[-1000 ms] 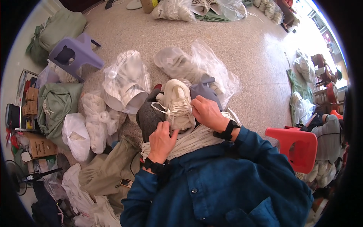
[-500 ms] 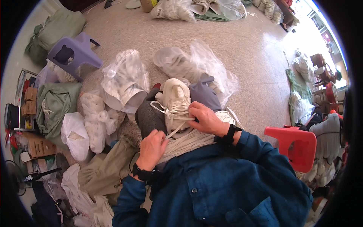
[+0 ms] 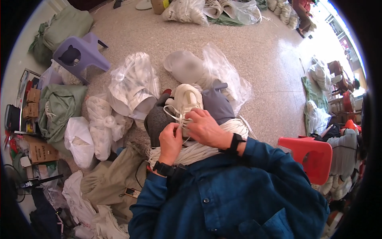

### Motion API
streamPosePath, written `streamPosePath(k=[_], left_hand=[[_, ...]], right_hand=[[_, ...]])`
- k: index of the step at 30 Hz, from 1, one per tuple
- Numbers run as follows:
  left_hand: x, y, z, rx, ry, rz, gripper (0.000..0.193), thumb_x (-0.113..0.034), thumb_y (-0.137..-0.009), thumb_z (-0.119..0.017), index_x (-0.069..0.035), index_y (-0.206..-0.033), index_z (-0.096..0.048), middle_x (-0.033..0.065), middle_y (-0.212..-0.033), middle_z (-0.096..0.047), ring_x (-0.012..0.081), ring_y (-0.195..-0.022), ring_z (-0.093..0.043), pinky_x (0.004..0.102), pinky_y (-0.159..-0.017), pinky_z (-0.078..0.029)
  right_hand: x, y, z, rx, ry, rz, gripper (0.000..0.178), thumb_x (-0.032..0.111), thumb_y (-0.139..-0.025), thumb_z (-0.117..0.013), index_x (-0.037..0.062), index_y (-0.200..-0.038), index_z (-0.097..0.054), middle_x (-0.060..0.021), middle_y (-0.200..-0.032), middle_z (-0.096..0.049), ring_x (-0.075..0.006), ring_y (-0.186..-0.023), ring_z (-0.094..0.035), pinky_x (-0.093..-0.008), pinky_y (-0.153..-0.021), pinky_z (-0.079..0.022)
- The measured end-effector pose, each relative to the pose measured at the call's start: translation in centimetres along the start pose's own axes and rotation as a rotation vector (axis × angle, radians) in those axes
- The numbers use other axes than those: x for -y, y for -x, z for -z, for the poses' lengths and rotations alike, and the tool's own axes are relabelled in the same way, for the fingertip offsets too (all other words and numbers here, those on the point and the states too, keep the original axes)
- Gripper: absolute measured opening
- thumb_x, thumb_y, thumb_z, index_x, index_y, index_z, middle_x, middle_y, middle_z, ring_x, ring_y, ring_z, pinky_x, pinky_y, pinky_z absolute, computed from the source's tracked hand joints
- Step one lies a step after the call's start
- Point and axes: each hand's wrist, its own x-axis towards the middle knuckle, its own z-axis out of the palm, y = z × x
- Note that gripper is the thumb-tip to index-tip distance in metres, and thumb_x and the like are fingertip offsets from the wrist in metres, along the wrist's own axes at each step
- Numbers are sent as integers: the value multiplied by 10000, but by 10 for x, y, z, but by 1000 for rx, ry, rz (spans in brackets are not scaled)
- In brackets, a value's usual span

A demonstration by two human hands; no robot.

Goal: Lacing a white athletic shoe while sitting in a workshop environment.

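A cream-white lace-up shoe [image 3: 188,96] rests between my knees, its toe pointing away from me. My left hand [image 3: 170,142] is closed at the near left side of the shoe, thumb and fingertips pinching a white shoelace [image 3: 180,118]. Over the shoe's lacing lies my right hand [image 3: 206,128], its fingers bent and closed on the lace close to the left fingertips. The hands partly hide the eyelets and the shoe's heel end. Across my lap spreads a thick bundle of loose white laces [image 3: 184,154], with some ends trailing past my right wrist.
Clear plastic bags with pale shoe parts [image 3: 137,83] stand ahead on the left, and another clear bag [image 3: 223,75] lies beyond my knees. A purple stool [image 3: 89,51] is far left, a red stool [image 3: 308,153] at right. Tied white bags [image 3: 79,143] sit at left.
My left hand has moved up and right to the shoe, and my right hand has shifted left over the lacing. The hands now meet at the lace.
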Motion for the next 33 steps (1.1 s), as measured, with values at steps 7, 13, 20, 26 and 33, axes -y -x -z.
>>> streamPosePath(k=[7,13,20,26,33], left_hand=[[-5,1,4,-29,101,77,85,-66,-875,-675,11,-862,-641,145,-743,-675,244,-638,-673,343,-604,-512],[1,4,2,-49,-18,-45,104,-71,-857,-699,-1,-867,-622,119,-769,-679,202,-600,-646,329,-576,-500],[-19,-12,-1,-77,88,33,118,-39,-872,-677,3,-966,-620,110,-839,-689,171,-599,-615,313,-585,-499],[-1,-20,-4,-127,-84,-212,136,-16,-919,-601,7,-1053,-597,120,-828,-677,180,-624,-622,304,-605,-500],[-8,-13,-9,-129,-85,-119,129,-40,-971,-498,-15,-1072,-573,162,-835,-640,257,-668,-638,349,-637,-502]], right_hand=[[-5,-2,-11,-47,102,24,118,116,-711,-665,32,-793,-650,-125,-1104,-586,-321,-1129,-518,-433,-966,-408],[-54,87,83,64,166,-264,75,83,-765,-674,36,-785,-619,-129,-1084,-603,-344,-1066,-550,-464,-917,-434],[-54,122,91,99,118,-408,116,103,-805,-687,23,-854,-619,-130,-1062,-607,-346,-1026,-566,-430,-912,-435],[-33,73,71,-138,99,-340,232,112,-814,-700,42,-1020,-619,-155,-1136,-584,-358,-1085,-557,-440,-967,-419],[-21,46,36,-3,133,-139,184,151,-793,-707,30,-917,-649,-105,-1069,-588,-294,-1136,-515,-463,-1040,-349]])
